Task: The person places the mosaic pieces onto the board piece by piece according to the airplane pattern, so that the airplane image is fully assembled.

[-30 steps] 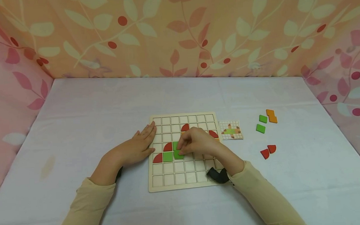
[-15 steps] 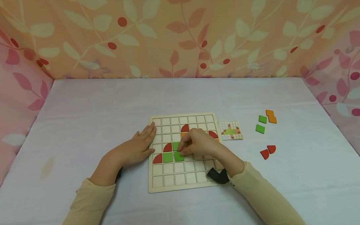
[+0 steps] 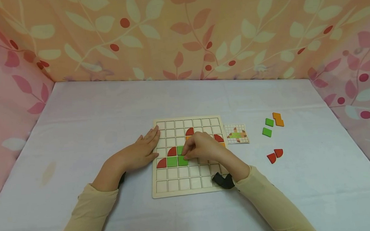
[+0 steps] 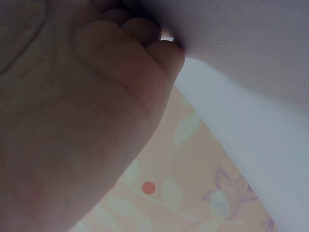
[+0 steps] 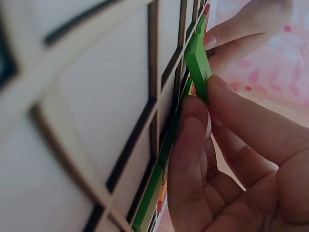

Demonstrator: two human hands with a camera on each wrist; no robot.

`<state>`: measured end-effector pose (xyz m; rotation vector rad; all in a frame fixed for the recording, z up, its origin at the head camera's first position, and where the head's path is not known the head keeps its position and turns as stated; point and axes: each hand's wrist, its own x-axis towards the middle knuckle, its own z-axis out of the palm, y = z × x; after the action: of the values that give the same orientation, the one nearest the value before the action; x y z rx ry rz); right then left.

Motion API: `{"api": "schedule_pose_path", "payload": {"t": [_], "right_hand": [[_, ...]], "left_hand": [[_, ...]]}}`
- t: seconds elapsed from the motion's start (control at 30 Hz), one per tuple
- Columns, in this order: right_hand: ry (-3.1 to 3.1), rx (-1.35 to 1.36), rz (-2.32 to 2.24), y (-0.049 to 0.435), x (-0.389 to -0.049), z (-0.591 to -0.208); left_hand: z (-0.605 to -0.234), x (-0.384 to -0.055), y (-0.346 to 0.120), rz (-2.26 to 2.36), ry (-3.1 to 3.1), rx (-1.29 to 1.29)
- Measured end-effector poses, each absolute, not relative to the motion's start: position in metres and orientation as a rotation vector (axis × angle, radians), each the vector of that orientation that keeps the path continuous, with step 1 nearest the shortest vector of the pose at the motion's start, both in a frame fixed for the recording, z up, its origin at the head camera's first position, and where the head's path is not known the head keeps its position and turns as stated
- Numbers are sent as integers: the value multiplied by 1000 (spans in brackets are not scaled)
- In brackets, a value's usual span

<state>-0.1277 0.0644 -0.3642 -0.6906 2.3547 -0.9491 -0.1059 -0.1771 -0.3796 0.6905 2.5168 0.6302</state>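
Observation:
A pale wooden grid board (image 3: 175,191) lies on the table. My right hand (image 3: 204,145) pinches a green square tile (image 5: 197,63) between thumb and fingertip over a cell left of the board's middle. The right wrist view has this tile tilted, one edge raised from the board. Directly left of it lies another green square (image 3: 172,161), then a red quarter-circle tile (image 3: 162,163). A second red quarter-circle (image 3: 172,151) sits one row farther back. Flat along the board's left edge rests my left hand (image 3: 137,153), fingers straight. The right hand hides part of the board.
A small pattern card (image 3: 236,133) touches or nearly touches the board's right side. Farther right lie loose green tiles (image 3: 267,132), orange pieces (image 3: 278,119) and red quarter-circles (image 3: 271,158). A patterned curtain (image 3: 182,37) stands behind the table.
The pinched green tile has turned slightly and now lines up more closely with its cell. Both hands stay nearly in place.

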Motion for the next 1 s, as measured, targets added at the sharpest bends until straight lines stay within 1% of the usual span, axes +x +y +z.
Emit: {"api": "schedule_pose_path", "payload": {"t": [0.57,0.8,1.0], "right_hand": [[2300,-635,-1061,77,-132,-365],[2269,-577,-1186,103,-136,-366],[2340,-418,-1201,133,-141,-367]], "left_hand": [[-380,-105,-178,632,2515,682],[-383,-105,-178,635,2520,682],[-384,-106,-178,620,2525,694]]}}
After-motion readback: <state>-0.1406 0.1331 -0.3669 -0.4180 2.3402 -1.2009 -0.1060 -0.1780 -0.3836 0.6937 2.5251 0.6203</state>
